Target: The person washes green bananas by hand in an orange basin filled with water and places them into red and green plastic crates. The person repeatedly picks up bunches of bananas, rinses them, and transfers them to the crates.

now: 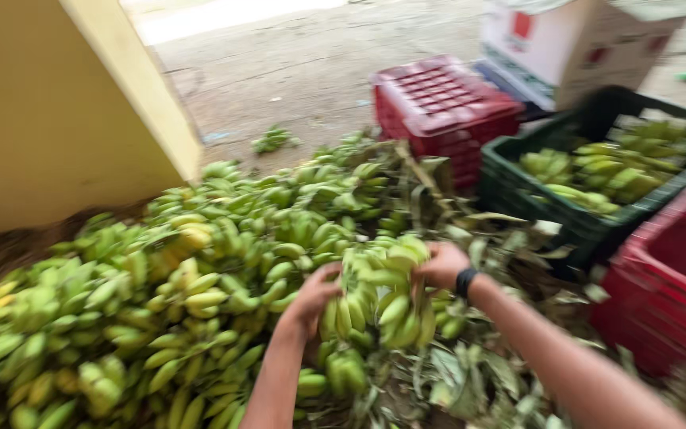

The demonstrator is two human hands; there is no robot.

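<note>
Both my hands grip one bunch of green bananas [376,298], lifted a little above the heap. My left hand [310,300] holds its left side. My right hand [441,265], with a black band on the wrist, holds its upper right side. A large pile of green banana bunches [160,286] spreads to the left and behind. The picture is blurred by motion.
A dark green crate [518,191] with bananas in it stands at the right. An upturned red crate [442,107] sits behind it, another red crate [668,278] at the far right. A cardboard box [573,44] is at the back. Dry leaves [470,373] lie underfoot; a yellow wall [49,111] rises on the left.
</note>
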